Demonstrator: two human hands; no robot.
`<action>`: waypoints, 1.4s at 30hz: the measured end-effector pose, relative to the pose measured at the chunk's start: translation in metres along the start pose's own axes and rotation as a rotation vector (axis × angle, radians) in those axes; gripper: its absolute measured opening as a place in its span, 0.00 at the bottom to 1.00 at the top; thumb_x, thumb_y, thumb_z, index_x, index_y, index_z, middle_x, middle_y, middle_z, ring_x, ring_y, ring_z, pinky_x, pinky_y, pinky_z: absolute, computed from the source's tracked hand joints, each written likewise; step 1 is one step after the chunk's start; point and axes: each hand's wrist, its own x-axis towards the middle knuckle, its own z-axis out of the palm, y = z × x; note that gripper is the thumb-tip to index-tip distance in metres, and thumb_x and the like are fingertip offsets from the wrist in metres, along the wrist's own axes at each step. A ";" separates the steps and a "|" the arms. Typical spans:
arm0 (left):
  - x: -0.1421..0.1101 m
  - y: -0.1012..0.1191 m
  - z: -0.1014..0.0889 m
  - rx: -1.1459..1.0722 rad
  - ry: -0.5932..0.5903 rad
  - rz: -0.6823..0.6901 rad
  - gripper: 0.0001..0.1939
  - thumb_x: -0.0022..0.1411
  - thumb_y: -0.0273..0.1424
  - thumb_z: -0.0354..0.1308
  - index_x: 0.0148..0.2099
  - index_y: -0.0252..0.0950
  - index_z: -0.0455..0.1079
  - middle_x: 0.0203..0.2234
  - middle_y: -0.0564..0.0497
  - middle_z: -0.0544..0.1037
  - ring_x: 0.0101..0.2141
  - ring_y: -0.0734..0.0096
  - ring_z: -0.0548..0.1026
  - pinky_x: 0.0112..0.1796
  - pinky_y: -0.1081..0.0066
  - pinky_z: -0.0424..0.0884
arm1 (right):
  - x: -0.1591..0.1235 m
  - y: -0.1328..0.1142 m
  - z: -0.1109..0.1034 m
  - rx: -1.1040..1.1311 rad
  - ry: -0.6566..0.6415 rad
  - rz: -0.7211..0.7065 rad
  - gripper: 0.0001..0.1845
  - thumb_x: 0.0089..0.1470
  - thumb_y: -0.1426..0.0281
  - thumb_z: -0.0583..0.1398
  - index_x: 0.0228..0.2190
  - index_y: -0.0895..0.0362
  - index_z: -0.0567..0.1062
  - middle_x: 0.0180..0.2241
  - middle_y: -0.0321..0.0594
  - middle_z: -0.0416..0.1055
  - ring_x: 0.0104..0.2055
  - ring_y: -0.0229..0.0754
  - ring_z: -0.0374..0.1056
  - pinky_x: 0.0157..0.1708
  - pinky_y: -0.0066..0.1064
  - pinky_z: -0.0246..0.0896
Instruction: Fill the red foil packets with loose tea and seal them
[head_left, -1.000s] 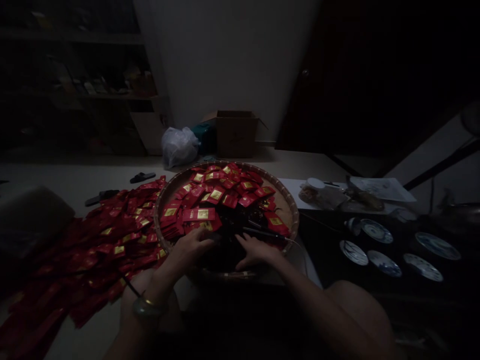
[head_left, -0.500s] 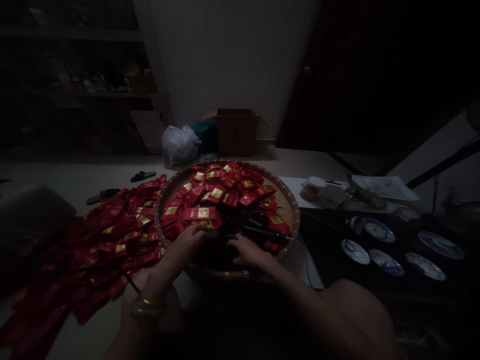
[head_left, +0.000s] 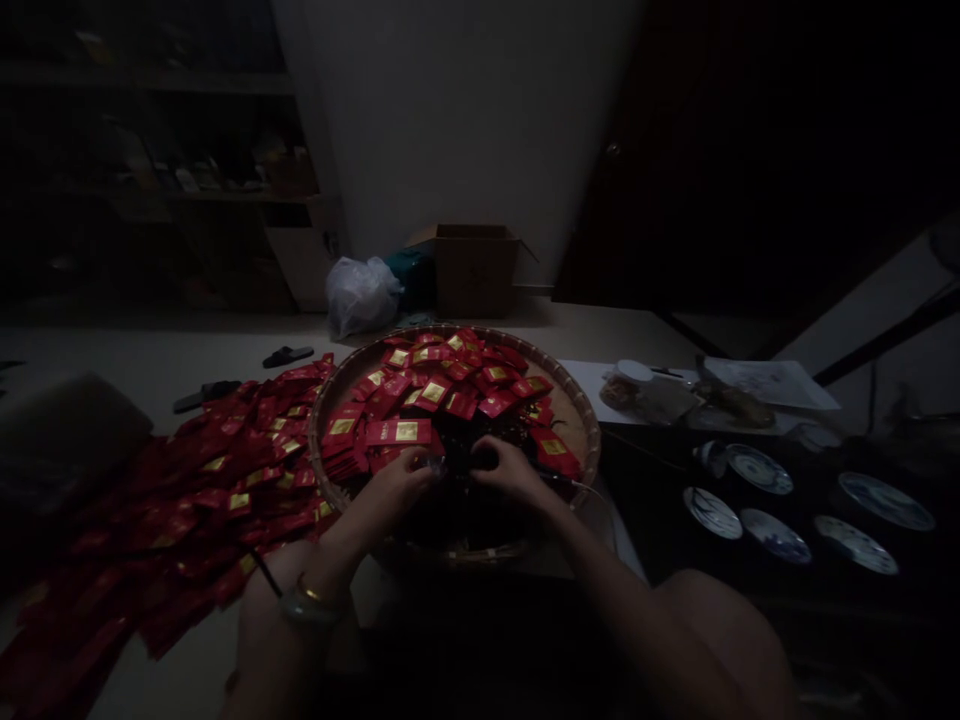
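Along the left, red sachets (head_left: 225,470) with gold labels heap on a pale surface, woven bamboo tray (head_left: 581,430) at centre, sachets and a dark pile inside, left hand (head_left: 394,490) and right hand (head_left: 510,475) curled together over it, any grip too dark to tell, blue-and-white dishes (head_left: 776,535) at right.

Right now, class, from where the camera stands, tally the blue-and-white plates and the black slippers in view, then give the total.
Blue-and-white plates: 5
Black slippers: 2
Total: 7
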 end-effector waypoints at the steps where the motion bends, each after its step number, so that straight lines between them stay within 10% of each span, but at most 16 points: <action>1: 0.002 0.001 0.001 0.004 0.005 0.029 0.14 0.59 0.32 0.51 0.46 0.39 0.70 0.40 0.49 0.75 0.36 0.69 0.75 0.37 0.73 0.70 | 0.004 -0.007 -0.006 0.082 0.055 -0.026 0.14 0.41 0.71 0.63 0.35 0.56 0.72 0.37 0.37 0.72 0.42 0.43 0.67 0.45 0.35 0.59; 8: 0.013 -0.001 0.006 0.101 0.002 0.186 0.13 0.60 0.28 0.50 0.45 0.39 0.72 0.44 0.48 0.73 0.41 0.67 0.74 0.42 0.70 0.71 | 0.015 -0.056 -0.006 0.286 0.019 -0.239 0.16 0.41 0.72 0.63 0.37 0.57 0.72 0.37 0.38 0.72 0.41 0.41 0.68 0.44 0.33 0.61; 17: 0.007 -0.010 0.003 0.307 0.067 0.335 0.11 0.61 0.23 0.50 0.40 0.37 0.72 0.44 0.46 0.72 0.40 0.69 0.75 0.40 0.71 0.72 | 0.015 -0.056 -0.009 0.094 -0.121 -0.286 0.34 0.43 0.76 0.62 0.54 0.55 0.64 0.47 0.42 0.72 0.48 0.43 0.68 0.48 0.34 0.61; 23: 0.006 -0.016 0.007 0.474 0.149 0.444 0.09 0.58 0.24 0.55 0.39 0.39 0.74 0.44 0.46 0.74 0.42 0.64 0.74 0.40 0.68 0.71 | 0.021 -0.073 -0.012 -0.323 -0.323 -0.302 0.12 0.50 0.77 0.59 0.36 0.56 0.78 0.36 0.39 0.76 0.40 0.43 0.71 0.39 0.29 0.60; 32: 0.003 -0.015 0.008 0.544 0.294 0.518 0.07 0.59 0.25 0.56 0.37 0.40 0.75 0.44 0.46 0.74 0.42 0.65 0.73 0.37 0.69 0.71 | 0.028 -0.080 -0.008 -0.212 -0.160 -0.286 0.15 0.43 0.74 0.66 0.37 0.60 0.75 0.39 0.42 0.70 0.37 0.39 0.66 0.36 0.27 0.60; 42: -0.002 -0.010 0.001 0.489 0.339 0.643 0.07 0.61 0.28 0.55 0.32 0.37 0.73 0.38 0.46 0.73 0.40 0.65 0.70 0.37 0.68 0.72 | 0.007 -0.082 -0.007 -0.627 -0.530 -0.416 0.10 0.54 0.69 0.58 0.32 0.60 0.78 0.32 0.46 0.75 0.42 0.48 0.67 0.37 0.32 0.58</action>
